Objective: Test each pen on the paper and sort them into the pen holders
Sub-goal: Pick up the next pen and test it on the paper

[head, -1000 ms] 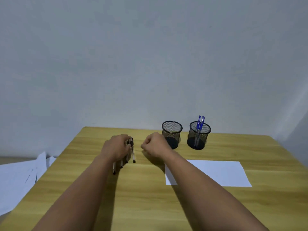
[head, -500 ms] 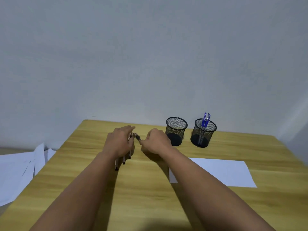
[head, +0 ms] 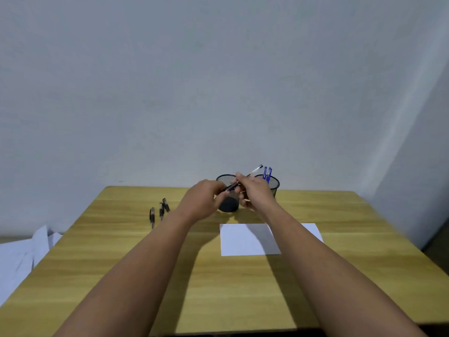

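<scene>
Both hands hold one clear pen (head: 252, 171) in the air in front of the two black mesh pen holders. My right hand (head: 255, 190) pinches its barrel, and the far end points up to the right. My left hand (head: 202, 199) grips the pen's dark near end. The left holder (head: 227, 190) is partly hidden behind the hands. The right holder (head: 273, 182) contains two blue pens (head: 267, 172). Three dark pens (head: 160, 210) lie on the table to the left. A white sheet of paper (head: 245, 242) lies below the hands, partly under my right forearm.
The wooden table (head: 136, 259) stands against a pale wall. Loose white papers (head: 17, 259) lie beyond the table's left edge.
My left hand has let go of the bundle of pens, which now lie on the table. Both hands have moved right and up, holding a single pen in front of the holders.
</scene>
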The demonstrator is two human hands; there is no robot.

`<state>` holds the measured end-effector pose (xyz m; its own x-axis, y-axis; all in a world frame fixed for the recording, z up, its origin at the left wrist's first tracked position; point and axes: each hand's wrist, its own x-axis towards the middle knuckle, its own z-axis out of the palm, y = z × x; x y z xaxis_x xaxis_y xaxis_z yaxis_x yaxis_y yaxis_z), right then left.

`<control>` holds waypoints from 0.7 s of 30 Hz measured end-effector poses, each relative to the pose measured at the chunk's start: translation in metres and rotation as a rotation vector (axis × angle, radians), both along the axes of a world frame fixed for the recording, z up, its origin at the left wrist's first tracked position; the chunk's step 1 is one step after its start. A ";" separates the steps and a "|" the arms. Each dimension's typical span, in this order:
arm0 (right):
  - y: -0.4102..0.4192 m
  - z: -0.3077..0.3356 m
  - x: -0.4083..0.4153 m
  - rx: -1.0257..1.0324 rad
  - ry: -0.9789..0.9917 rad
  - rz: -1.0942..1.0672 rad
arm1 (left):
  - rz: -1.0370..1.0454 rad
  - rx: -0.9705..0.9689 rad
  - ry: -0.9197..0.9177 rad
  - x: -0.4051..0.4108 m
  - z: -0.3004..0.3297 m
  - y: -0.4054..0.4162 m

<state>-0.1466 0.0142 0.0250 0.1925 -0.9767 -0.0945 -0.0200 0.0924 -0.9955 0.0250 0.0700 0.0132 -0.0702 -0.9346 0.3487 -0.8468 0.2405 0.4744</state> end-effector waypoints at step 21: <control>-0.034 -0.013 0.006 0.164 0.179 -0.344 | -0.011 0.259 0.094 -0.058 0.030 -0.005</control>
<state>-0.1408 -0.0199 0.0122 -0.1759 -0.9505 -0.2563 -0.1312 0.2807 -0.9508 -0.0330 0.0655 0.0428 -0.0597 -0.9928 0.1036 -0.7940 0.1101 0.5979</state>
